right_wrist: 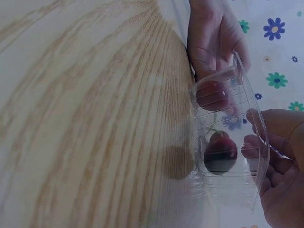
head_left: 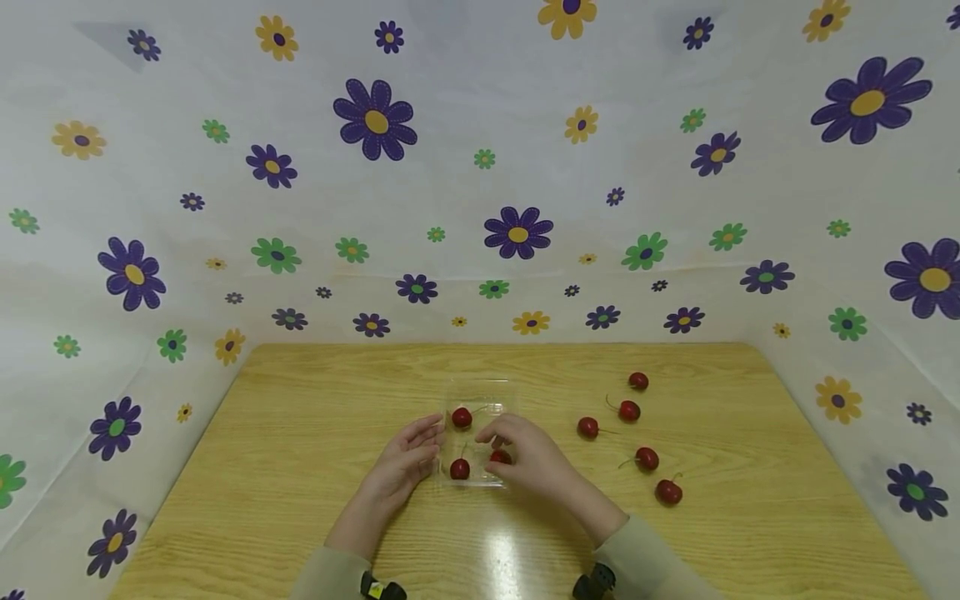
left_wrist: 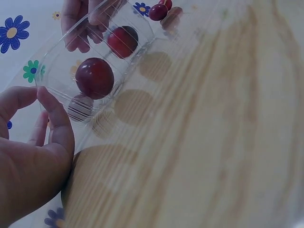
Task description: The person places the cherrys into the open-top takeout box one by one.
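A clear plastic box (head_left: pixel 480 482) stands on the table with three red cherries inside: one at the back left (head_left: pixel 461 417), one at the front left (head_left: pixel 460 469), and one at the right (head_left: pixel 500 457), partly hidden by fingers. My left hand (head_left: pixel 405 467) rests against the box's left wall, its fingers extended; in the left wrist view its fingertips touch the rim. Over the right side reaches my right hand (head_left: pixel 528 457), thumb and fingers spread apart around the right cherry. In the right wrist view, a gap shows between those fingertips and the cherry (right_wrist: pixel 221 154).
Several loose cherries lie right of the box, among them one near it (head_left: pixel 588 428) and one at the front (head_left: pixel 668 492). The wooden table (head_left: pixel 315 400) is enclosed by a white flowered cloth (head_left: pixel 450 183) at the back and sides.
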### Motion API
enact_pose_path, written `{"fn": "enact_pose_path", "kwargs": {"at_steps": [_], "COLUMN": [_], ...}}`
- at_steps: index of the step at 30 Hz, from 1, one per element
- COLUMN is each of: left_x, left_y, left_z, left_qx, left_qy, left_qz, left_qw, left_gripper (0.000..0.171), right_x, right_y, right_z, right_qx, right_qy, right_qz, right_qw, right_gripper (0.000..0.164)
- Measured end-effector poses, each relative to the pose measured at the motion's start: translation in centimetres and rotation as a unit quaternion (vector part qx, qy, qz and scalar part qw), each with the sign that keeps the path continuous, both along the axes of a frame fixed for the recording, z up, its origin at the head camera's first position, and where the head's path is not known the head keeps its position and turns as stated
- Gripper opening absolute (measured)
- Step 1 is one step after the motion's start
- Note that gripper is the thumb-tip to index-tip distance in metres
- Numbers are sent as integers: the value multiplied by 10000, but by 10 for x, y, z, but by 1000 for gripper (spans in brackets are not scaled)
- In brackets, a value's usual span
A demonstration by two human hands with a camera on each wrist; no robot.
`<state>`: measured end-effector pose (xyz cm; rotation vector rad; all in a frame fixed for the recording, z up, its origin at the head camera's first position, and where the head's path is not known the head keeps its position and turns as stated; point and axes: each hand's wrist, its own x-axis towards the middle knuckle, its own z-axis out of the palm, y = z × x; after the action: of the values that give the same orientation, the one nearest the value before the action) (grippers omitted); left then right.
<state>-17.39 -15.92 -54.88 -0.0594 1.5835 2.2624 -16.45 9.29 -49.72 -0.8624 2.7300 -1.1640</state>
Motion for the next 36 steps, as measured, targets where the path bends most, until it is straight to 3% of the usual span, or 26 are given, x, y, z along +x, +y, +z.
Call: {"fn": "enact_pose_path", "kwargs": {"at_steps": [15,28,36], "left_x": [1,0,-1], "left_y": [-1,-2,-2], "left_z": [-1,-1,-2], "left_qx": [-48,-33,18], "left_qy": [-23,-82,-79], "left_qz": [-35,-55,-70], "left_qw": [10000,9999,9999], "left_gripper": [61,62,61], "right_x": [1,-5,-7], "right_y": [3,10,19], "right_z": [4,3,2], "right_qx": [-354,-1131,-1390], "right_qy": [-245,-524,-580], "right_qz": [-45,-148,-441], "right_qw": [9991,9921,9876], "right_gripper": [30,30,30]}}
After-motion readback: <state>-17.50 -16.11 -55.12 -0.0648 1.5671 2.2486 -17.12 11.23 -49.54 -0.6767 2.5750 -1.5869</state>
